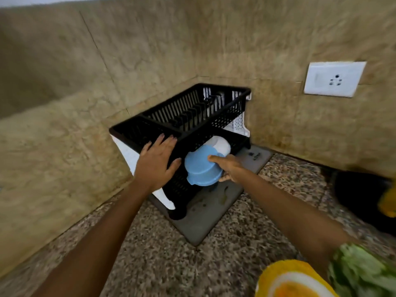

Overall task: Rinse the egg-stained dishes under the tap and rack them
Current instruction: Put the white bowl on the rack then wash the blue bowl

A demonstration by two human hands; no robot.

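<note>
A black two-tier dish rack (192, 108) with white side panels stands in the corner on a grey mat (205, 219). My left hand (157, 161) lies flat on the front edge of the upper tier, fingers spread. My right hand (230, 168) grips a light blue bowl (201, 168), upside down, at the mouth of the lower tier. Behind it in the lower tier sits a white bowl (221, 144). A white plate (216, 101) stands upright in the upper tier's slots.
The speckled granite counter (171, 264) runs to tiled walls on the left and back. A white wall socket (334, 79) is at the right. A dark round vessel (362, 196) sits at the far right. Green leaves (362, 273) and a yellow-rimmed dish (293, 281) lie at the bottom right.
</note>
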